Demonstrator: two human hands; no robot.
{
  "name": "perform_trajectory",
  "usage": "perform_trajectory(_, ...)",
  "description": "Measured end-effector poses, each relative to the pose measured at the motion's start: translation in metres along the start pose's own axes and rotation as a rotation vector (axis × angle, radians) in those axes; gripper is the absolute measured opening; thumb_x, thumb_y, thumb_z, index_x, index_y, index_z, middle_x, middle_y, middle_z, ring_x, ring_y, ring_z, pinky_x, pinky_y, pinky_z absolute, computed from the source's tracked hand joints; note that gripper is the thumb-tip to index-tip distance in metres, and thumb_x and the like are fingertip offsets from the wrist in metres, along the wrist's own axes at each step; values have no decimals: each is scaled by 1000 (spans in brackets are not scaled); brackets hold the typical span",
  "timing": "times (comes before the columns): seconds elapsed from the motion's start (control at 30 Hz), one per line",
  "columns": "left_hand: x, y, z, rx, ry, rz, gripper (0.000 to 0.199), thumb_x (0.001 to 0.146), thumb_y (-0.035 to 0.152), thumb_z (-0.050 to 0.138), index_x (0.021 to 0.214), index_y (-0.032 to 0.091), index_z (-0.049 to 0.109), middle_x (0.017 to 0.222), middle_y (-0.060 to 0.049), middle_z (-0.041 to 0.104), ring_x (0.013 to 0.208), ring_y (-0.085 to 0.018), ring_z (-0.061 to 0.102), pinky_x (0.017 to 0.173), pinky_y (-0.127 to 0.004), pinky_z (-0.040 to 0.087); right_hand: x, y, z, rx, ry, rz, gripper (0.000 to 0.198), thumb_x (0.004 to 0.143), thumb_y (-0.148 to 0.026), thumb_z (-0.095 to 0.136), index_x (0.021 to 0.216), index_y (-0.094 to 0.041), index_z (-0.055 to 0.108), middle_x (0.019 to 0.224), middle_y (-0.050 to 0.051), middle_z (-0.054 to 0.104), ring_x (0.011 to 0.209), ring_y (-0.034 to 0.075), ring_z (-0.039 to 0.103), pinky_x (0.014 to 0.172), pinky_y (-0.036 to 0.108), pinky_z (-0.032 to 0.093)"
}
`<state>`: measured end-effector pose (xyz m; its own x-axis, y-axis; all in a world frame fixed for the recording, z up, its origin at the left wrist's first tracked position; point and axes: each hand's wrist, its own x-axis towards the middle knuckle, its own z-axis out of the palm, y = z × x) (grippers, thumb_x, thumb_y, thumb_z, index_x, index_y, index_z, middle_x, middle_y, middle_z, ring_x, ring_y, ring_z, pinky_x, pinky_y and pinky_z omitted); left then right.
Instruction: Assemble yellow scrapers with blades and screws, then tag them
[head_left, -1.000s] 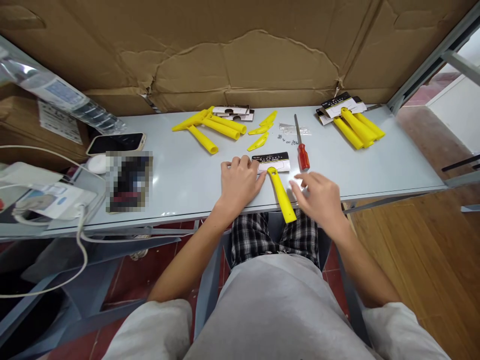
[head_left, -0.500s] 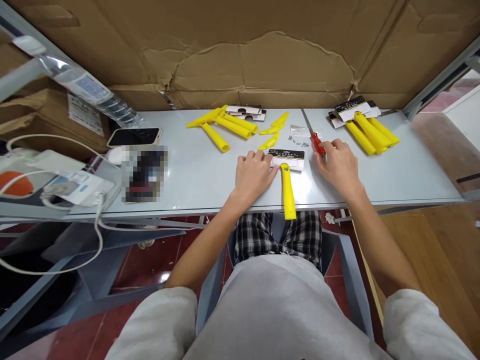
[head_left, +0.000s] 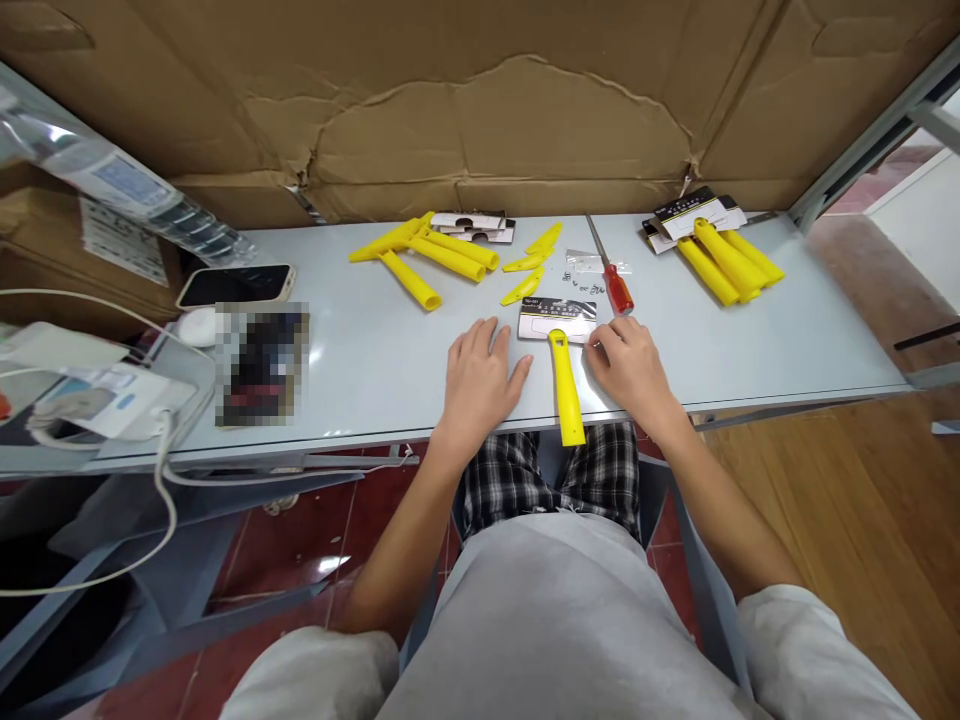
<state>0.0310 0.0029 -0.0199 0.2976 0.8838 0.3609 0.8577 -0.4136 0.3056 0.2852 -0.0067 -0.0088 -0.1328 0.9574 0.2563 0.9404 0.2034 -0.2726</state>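
A yellow plastic handle lies before me, its lower end over the table's front edge. Its holed top overlaps a black-and-white printed card. To the left of the card, my left hand rests palm down on the table, fingers spread and holding nothing. My right hand has its fingers bent at the card's right edge, seemingly pinching the corner. Just beyond it lies a red-handled screwdriver, free of both hands. Yellow flat pieces and small dark screws lie behind the card.
Yellow handles and cards lie at the back left of the table. More handles with cards are stacked at the right. Phones, a power strip and a water bottle are at the left. Cardboard stands behind.
My right hand has let go of the screwdriver and moved to the card's right edge. My left hand has drawn back from the card's left side. The camera view has shifted slightly.
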Motion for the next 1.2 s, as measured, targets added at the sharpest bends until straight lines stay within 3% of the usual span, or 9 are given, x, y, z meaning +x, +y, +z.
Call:
perform_trajectory(0.2, -5, 0, 4, -30, 6, -20, 57, 114, 49, 48, 155, 12, 62, 169, -28, 59, 163, -45, 50, 135, -68, 38, 4, 1, 3, 8, -4, 15, 37, 111, -31, 46, 108, -12, 77, 107, 15, 71, 110, 23, 55, 94, 34, 34)
perform_trajectory(0.4, -5, -1, 4, -41, 35, -7, 54, 115, 48, 49, 158, 16, 62, 168, -24, 62, 162, -44, 52, 134, -69, 41, -2, 2, 5, 31, 13, 20, 45, 112, -38, 47, 125, -14, 83, 107, 16, 69, 110, 23, 55, 99, 36, 40)
perform_trajectory(0.6, -2, 3, 2, -20, 2, -45, 55, 115, 46, 47, 156, 13, 64, 169, -25, 61, 163, -43, 52, 136, -66, 40, -9, 6, 10, 34, 128, -32, 44, 112, -41, 49, 109, -15, 85, 107, 15, 68, 112, 24, 52, 99, 38, 42)
perform_trajectory(0.77, 3, 7, 1, 8, -16, -102, 55, 112, 43, 50, 153, 9, 67, 166, -25, 63, 161, -43, 53, 136, -61, 41, -10, 8, 13, 23, 168, -52, 44, 111, -41, 49, 107, -16, 85, 108, 15, 70, 113, 25, 55, 99, 42, 46)
perform_trajectory(0.93, 1, 10, 0, 25, -34, -110, 58, 114, 43, 44, 156, 9, 65, 169, -25, 61, 164, -42, 51, 137, -63, 39, -10, 9, 15, 58, 159, -61, 45, 111, -37, 48, 123, -11, 83, 132, 16, 72, 130, 27, 62, 116, 48, 54)
perform_trajectory(1.07, -3, 13, -3, 75, -85, -129, 63, 117, 44, 33, 164, 9, 58, 178, -24, 52, 171, -42, 42, 139, -69, 31, -16, 8, 14, 46, 100, -69, 57, 114, -37, 38, 143, -4, 75, 156, 15, 65, 155, 28, 56, 141, 49, 45)
perform_trajectory(1.2, -5, 14, -6, 84, -151, -120, 67, 117, 41, 28, 171, 6, 50, 183, -24, 43, 174, -42, 36, 141, -70, 27, -23, 4, 8, 7, -22, -43, 66, 115, -36, 30, 158, -1, 65, 172, 15, 51, 169, 30, 44, 149, 53, 36)
